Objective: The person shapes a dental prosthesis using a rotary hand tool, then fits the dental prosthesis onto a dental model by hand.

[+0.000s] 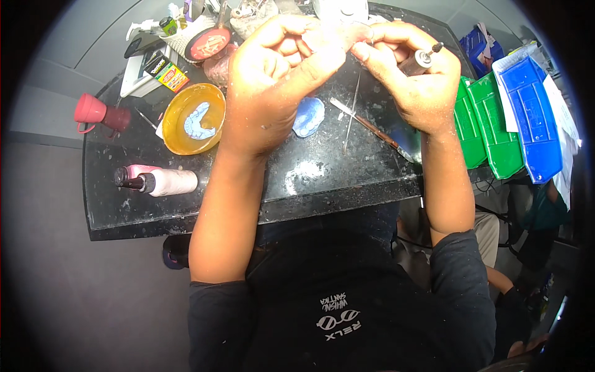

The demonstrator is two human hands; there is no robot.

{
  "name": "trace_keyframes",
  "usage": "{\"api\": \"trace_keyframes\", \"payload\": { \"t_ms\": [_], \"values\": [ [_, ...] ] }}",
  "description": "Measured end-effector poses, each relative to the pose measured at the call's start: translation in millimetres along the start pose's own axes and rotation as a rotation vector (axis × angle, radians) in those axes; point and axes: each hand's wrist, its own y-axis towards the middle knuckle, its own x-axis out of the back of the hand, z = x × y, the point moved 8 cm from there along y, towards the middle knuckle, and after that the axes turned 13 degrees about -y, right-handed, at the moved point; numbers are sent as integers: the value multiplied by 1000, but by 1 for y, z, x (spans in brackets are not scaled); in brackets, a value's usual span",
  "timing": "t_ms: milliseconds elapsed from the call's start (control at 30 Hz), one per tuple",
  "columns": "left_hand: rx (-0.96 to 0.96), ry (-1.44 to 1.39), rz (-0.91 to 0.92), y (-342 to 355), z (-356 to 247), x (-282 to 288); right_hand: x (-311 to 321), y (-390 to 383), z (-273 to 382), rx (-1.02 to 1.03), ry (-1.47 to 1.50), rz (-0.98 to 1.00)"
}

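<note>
Over the far side of the table, my left hand (266,87) pinches a pale pinkish, denture-like piece (355,34), largely washed out by glare. My right hand (424,87) is closed around a cylindrical metal handpiece (423,59), its dark cord end pointing outward; its working tip is hidden. The right fingertips meet the piece too. Below the hands, a blue dental cast (308,116) lies on the table. Beside it, a wood-handled knife (375,129) crosses a thin metal tool (352,111).
On the black table (297,204), a yellow bowl (171,133) holds another blue cast (199,121). Left stand two squeeze bottles (170,183) and a pink cup (90,113). A small pan (209,44) sits behind. Green bins (496,127) and a blue bin (534,118) line the right.
</note>
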Motion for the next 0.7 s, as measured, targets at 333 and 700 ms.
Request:
{"api": "trace_keyframes", "payload": {
  "t_ms": [333,700],
  "values": [
    [-19,37,59,-2,-9,-5,-3,1,-1,-5,45,41],
    [-127,197,-26,2,-8,4,-5,2,9,27,-21,-28]
  ]
}}
